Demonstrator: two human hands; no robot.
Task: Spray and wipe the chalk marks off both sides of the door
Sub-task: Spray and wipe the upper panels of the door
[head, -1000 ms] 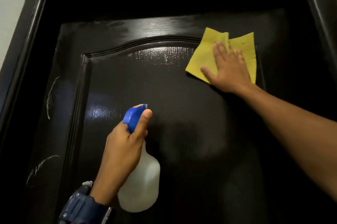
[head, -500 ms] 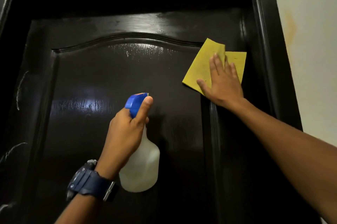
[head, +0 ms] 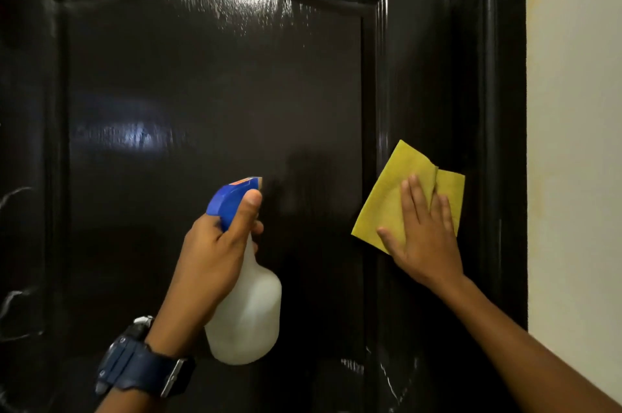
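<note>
A glossy black panelled door [head: 218, 93] fills the view. My left hand [head: 208, 257] grips the neck of a white spray bottle [head: 249, 315] with a blue trigger head [head: 229, 200], nozzle pointing at the door. My right hand [head: 424, 237] presses a folded yellow cloth [head: 387, 204] flat against the door's right stile with straight fingers. White chalk marks [head: 387, 379] show low on the right stile, below the cloth. More chalk marks [head: 13, 197] run down the left edge. Wet streaks [head: 242, 5] glisten at the top of the arched panel.
The black door frame [head: 505, 143] stands just right of the cloth. Beyond it is a cream wall [head: 572, 143] with a faint yellowish stain near the top. A dark blue wristwatch [head: 141, 362] sits on my left wrist.
My right hand has slid the yellow cloth down the right stile from near the top of the panel. The view has shifted down and right. The bottle stays held in front of the panel.
</note>
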